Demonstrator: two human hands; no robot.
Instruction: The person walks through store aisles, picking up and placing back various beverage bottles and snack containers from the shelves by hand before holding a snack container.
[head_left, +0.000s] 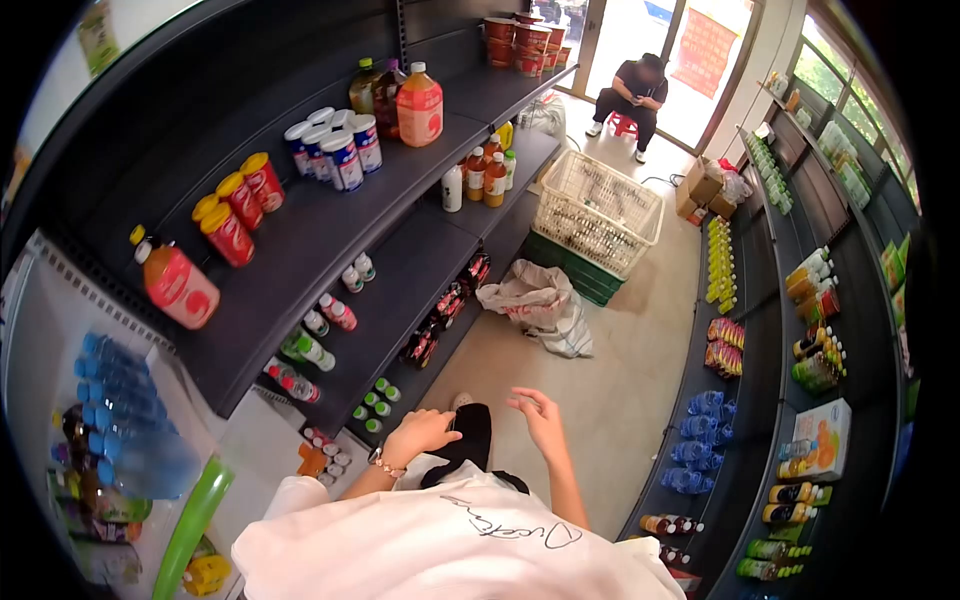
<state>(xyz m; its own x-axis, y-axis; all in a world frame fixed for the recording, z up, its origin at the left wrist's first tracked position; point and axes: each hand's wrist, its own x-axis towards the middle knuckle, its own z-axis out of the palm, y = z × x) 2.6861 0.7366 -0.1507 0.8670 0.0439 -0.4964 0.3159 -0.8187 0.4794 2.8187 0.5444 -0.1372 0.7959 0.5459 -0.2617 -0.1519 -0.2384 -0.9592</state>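
Shelf (300, 235) runs along L side of your L hand (425, 432). Crate (585, 235) stands well ahead of both hands; sack (540, 300) is on floor, nearer, ahead of your R hand (538, 420). R fingers loosely spread; L fingers bent, thumb a bit apart. Green-cap btls (378, 399) sit low, just L of your L hand.

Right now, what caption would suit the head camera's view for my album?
Left hand and right hand out between stocked shelves, a white crate stacked on a green crate ahead.
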